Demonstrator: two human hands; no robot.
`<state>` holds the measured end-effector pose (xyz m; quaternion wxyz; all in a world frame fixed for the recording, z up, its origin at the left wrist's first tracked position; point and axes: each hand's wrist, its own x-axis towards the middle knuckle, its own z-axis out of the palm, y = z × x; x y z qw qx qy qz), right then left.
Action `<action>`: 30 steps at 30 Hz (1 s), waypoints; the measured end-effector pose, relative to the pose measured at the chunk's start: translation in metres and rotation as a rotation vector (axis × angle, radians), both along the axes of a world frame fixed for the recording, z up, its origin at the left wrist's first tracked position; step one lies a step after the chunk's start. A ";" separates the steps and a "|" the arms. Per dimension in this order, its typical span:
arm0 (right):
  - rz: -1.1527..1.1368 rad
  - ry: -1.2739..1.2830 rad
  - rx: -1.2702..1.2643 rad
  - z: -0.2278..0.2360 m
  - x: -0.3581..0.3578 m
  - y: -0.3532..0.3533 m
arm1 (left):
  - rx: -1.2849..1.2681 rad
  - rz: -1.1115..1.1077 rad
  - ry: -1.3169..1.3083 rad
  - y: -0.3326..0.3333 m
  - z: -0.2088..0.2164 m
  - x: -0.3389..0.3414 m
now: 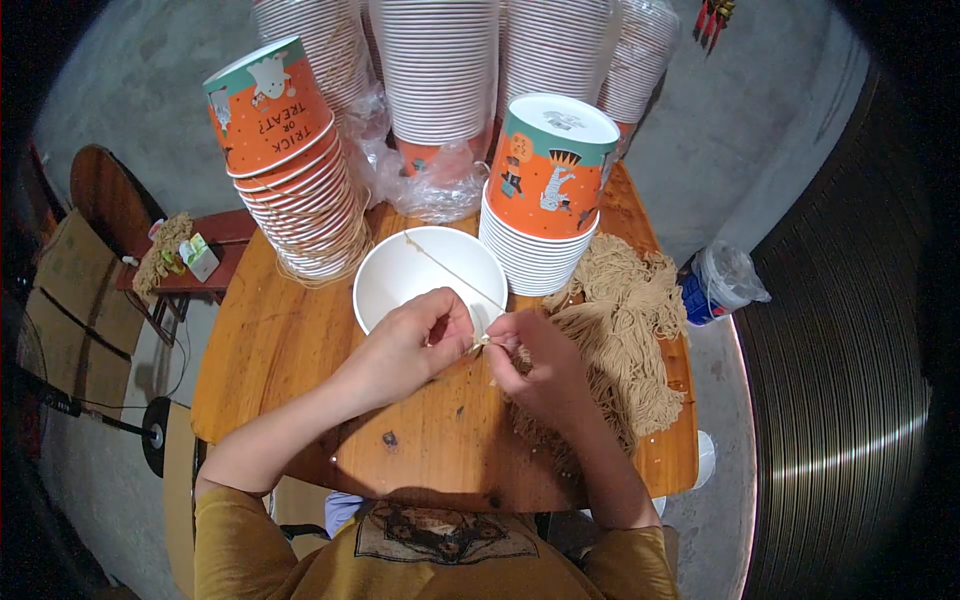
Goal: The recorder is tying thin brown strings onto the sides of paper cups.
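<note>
My left hand (415,335) and my right hand (545,365) meet at the front right rim of a white paper tub (395,280) on the wooden table. Thumb and fingers of both are pinched on a thin beige cord (447,268). One length of it slants across the tub's opening, its tip near the far rim. A small pale bit, perhaps a knot, shows between the fingertips; its detail is too small to tell. Under and beside my right forearm lies a heap of beige cords (625,330).
Upside-down orange and green tubs form a stack at right (555,185) and another at left (275,120), the latter draped with cords. Behind stand tall wrapped tub stacks (445,75) and crumpled clear plastic (440,190). A bag-topped blue bucket (705,295) is beyond the table's right edge.
</note>
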<state>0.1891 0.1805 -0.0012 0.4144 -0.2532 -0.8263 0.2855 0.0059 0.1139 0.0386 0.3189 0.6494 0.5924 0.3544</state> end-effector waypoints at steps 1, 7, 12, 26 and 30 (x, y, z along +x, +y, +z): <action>-0.001 0.000 -0.001 -0.001 0.000 0.000 | -0.001 -0.001 0.000 0.000 0.000 0.000; 0.030 0.005 0.071 -0.005 -0.006 0.002 | -0.013 -0.001 -0.038 -0.002 0.003 0.000; 0.003 0.020 -0.010 -0.008 -0.004 0.000 | 0.020 0.039 -0.006 -0.002 0.001 0.000; 0.006 -0.023 0.162 -0.003 -0.010 0.002 | 0.162 0.028 0.013 -0.002 -0.002 0.004; 0.020 -0.003 0.227 -0.006 -0.009 0.005 | 0.172 0.027 0.052 -0.003 0.000 0.006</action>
